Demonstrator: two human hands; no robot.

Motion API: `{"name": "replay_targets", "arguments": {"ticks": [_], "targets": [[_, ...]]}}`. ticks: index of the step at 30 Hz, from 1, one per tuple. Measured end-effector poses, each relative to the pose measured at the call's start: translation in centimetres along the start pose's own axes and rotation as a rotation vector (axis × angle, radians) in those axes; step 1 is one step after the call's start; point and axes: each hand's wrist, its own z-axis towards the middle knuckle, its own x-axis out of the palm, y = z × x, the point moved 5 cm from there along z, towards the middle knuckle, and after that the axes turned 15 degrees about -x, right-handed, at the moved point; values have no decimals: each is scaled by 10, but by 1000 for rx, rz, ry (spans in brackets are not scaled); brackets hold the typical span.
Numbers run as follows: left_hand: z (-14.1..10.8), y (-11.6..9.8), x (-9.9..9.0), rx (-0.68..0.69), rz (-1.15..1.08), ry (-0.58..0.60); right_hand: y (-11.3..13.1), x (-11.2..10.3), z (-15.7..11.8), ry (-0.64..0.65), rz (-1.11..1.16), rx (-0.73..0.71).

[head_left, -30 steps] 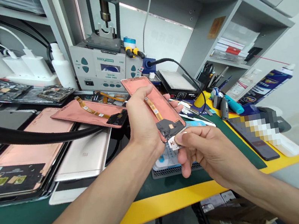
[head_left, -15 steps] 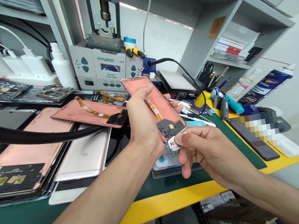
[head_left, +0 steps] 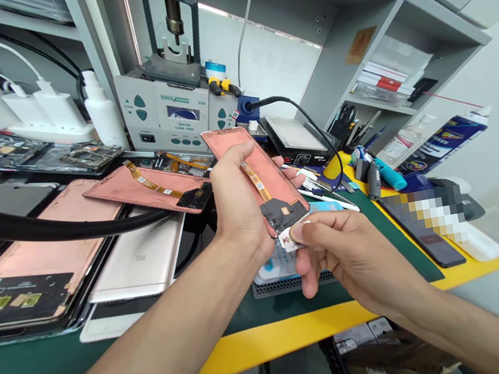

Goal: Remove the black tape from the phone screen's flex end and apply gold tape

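My left hand [head_left: 243, 204] is wrapped round a phone screen [head_left: 235, 141], its copper-coloured back facing up, with a ribbon cable and a black patch at the lower end. Between the thumb and fingers of my right hand [head_left: 335, 243] is a small white card with printed marks [head_left: 288, 241], held against the screen's bottom edge. Whether the card's tip goes under that edge I cannot tell. A second copper-backed screen [head_left: 128, 191] lies to the left, and a larger one [head_left: 54, 235] rests beyond it. Beside them lies a pale gold phone cover [head_left: 139, 256].
A grey soldering station [head_left: 163, 115] stands at the back, near a white bottle [head_left: 103, 112]. A thick black cable [head_left: 46, 227] crosses in front at the left. Tweezers and pens [head_left: 359, 130] stand at the right, and a dark phone [head_left: 422, 231] lies on the yellow table edge [head_left: 247, 344].
Almost nothing differs. Both hands keep the same grip, and the card stays at the screen's lower edge; the whole view has shifted very slightly.
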Motion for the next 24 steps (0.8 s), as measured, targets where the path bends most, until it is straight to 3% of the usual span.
{"name": "replay_targets", "arguments": {"ticks": [24], "targets": [[4,0,-2,-16,-35,19,-1,1,1,12,9,0]]}}
